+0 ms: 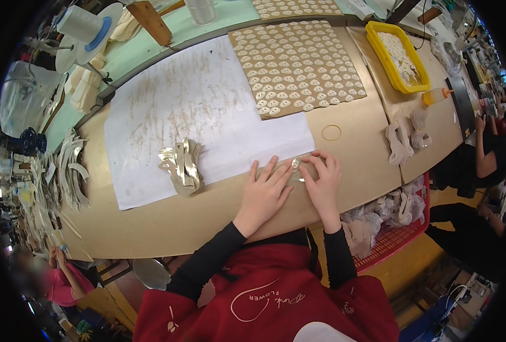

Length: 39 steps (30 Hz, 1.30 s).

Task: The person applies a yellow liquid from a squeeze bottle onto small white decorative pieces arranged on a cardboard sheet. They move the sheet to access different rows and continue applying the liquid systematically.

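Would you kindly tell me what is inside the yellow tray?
The yellow tray holds many small pale pieces; anything beneath them is covered and cannot be seen.

Centre of frame: left hand (266,195) rests palm down, fingers extended, index tip at a small pale piece (295,163) on the table (358,151). Right hand (325,181) is just beside it, fingers bent, tips at the piece; whether it grips is unclear. Left of centre: shiny strips (183,171) on white paper (133,191). Upper centre: brown board (285,112) bearing rows of pale pieces. Upper right: yellow tray (413,89).
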{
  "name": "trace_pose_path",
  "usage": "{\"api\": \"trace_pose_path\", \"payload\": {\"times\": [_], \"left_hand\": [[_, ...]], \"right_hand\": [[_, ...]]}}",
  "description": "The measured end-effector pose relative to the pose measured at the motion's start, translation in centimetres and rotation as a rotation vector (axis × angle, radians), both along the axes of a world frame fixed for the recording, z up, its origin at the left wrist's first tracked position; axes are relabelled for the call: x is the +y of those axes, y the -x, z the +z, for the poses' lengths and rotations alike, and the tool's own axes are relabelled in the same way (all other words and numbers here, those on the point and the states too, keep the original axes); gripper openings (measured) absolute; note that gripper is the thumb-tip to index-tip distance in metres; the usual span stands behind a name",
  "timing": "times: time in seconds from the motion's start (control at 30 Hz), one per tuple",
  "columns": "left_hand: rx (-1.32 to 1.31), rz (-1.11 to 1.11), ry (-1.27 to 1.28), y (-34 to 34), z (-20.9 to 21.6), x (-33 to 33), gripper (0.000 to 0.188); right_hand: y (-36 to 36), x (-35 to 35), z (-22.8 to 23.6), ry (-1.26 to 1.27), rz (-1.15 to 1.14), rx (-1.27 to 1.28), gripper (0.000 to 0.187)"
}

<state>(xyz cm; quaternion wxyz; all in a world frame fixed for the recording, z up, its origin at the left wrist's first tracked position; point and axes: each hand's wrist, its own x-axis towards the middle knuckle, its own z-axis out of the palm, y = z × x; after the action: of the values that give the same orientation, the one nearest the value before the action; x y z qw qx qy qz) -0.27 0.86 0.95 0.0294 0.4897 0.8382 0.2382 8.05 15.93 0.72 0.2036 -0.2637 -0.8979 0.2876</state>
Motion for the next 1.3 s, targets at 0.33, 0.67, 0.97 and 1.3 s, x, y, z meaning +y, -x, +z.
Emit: {"api": "trace_pose_path", "payload": {"times": [0.33, 0.67, 0.97, 1.3], "left_hand": [[-0.021, 0.029, 0.116, -1.6, 0.3, 0.4, 0.05], [-0.086, 0.292, -0.141, -2.2, -1.0, -4.9, 0.071], [-0.097, 0.33, 0.155, -2.2, -0.4, -3.4, 0.072], [-0.079, 0.353, 0.106, -2.1, -0.4, -3.5, 0.063]], "right_hand": [[0.6, 1.3, -0.1, -0.019, 0.032, -0.066, 0.019], [0.5, 1.6, -1.7, 0.656, -0.32, 0.473, 0.008], [0.6, 1.3, -1.2, 0.625, -0.307, 0.398, 0.01], [0.6, 1.3, -1.1, 0.589, -0.273, 0.384, 0.009]]}}
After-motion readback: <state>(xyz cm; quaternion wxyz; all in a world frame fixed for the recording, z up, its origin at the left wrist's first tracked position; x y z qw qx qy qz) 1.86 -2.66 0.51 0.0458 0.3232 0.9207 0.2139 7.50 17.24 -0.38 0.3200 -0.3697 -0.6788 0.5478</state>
